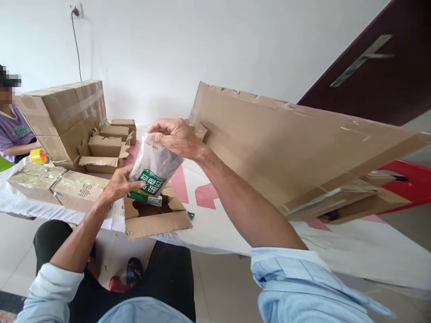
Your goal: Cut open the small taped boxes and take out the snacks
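Observation:
I hold a clear plastic pouch (153, 168) of dark contents with a green label, tilted above a small open cardboard box (155, 219) at the table's near edge. My right hand (177, 137) pinches the pouch's top edge from above. My left hand (118, 184) grips its lower left corner by the label. The pouch's bottom end hangs just over the box's opening, and the box flaps stand spread open.
Several small open boxes (104, 152) and a large taped carton (63, 119) stand at the back left. Two sealed packets (57, 186) lie at left. A big flattened cardboard sheet (303, 148) leans at right. Another person (13, 130) sits at far left beside a tape roll (38, 156).

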`<act>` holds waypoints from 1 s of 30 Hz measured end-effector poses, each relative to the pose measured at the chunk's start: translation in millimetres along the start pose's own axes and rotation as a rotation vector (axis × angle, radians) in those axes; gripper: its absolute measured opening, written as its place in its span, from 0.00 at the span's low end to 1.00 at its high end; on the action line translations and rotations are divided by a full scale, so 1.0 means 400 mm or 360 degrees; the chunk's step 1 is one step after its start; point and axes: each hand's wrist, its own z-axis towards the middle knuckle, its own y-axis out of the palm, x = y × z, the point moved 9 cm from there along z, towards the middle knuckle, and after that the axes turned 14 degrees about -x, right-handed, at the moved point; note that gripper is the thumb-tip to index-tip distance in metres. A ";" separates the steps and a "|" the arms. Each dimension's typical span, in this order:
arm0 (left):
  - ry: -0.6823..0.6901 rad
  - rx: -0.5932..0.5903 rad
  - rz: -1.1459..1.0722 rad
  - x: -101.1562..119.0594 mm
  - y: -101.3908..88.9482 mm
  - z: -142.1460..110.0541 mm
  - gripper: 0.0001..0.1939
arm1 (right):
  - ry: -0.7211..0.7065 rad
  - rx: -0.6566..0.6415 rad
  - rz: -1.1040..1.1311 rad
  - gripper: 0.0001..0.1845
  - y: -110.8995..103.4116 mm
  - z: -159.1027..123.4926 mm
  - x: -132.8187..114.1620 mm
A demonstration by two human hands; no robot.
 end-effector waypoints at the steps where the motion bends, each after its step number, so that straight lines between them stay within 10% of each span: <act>1: 0.0011 0.0063 -0.0088 -0.008 -0.005 -0.008 0.26 | 0.0022 0.0142 0.0016 0.20 -0.019 -0.024 0.026; 5: 0.0073 0.0360 -0.0291 -0.003 -0.050 -0.038 0.28 | 0.0308 0.0555 0.0307 0.46 -0.010 -0.156 0.156; 10: 0.0088 0.0525 -0.0399 0.004 -0.078 -0.038 0.30 | 0.0509 0.0091 0.1023 0.53 0.245 -0.206 0.214; 13: 0.0069 0.0489 -0.0411 0.004 -0.071 -0.032 0.31 | 0.0438 0.0064 0.1106 0.43 0.310 -0.190 0.191; 24: 0.0156 -0.0014 -0.0210 0.059 -0.062 -0.015 0.38 | 0.0420 0.0284 0.1235 0.31 0.269 -0.188 0.168; 30: 0.0468 0.0493 0.0900 0.279 -0.196 -0.045 0.63 | 0.0614 -0.0147 0.0743 0.21 0.215 -0.179 0.139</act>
